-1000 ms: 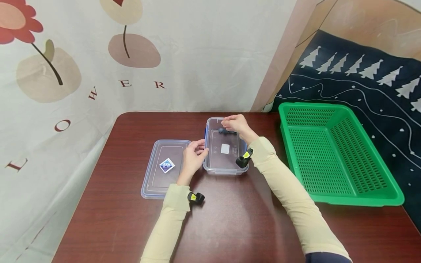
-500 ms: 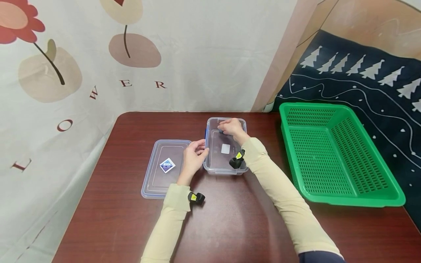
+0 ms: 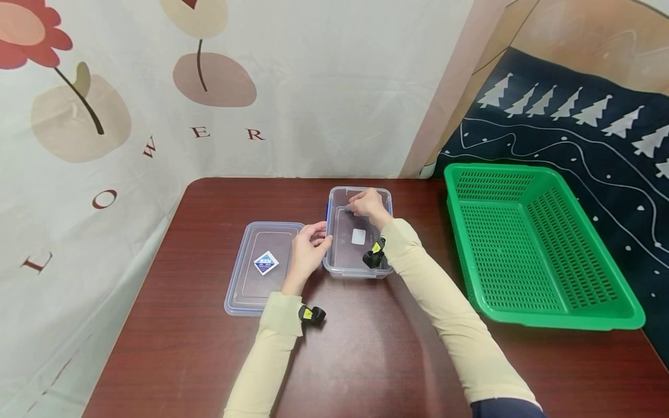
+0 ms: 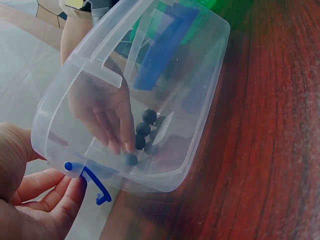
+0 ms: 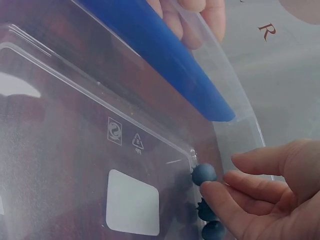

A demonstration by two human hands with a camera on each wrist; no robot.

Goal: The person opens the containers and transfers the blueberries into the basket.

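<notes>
A clear plastic food box (image 3: 360,271) with blue side latches stands near the table's back edge, without its lid. My left hand (image 3: 307,249) holds its left side; in the left wrist view the fingers (image 4: 75,197) press beside a hanging blue latch (image 4: 97,185). Inside the box is my right hand (image 3: 368,204), its fingers reaching down to the far end. Several blueberries (image 5: 204,174) lie there in a row along the wall. One fingertip touches the end blueberry while the thumb stays apart from it. A white square label (image 5: 132,202) shows at the box's bottom.
The box's clear lid (image 3: 248,293), with a blue and white sticker (image 3: 266,263), lies flat left of the box. To the right stands a large green plastic basket (image 3: 473,290). A printed cloth (image 3: 313,87) hangs behind the brown table (image 3: 366,348).
My right hand has come down and to the left into the box, over the blueberries at its far end, and hides most of them. The left hand stays in place.
</notes>
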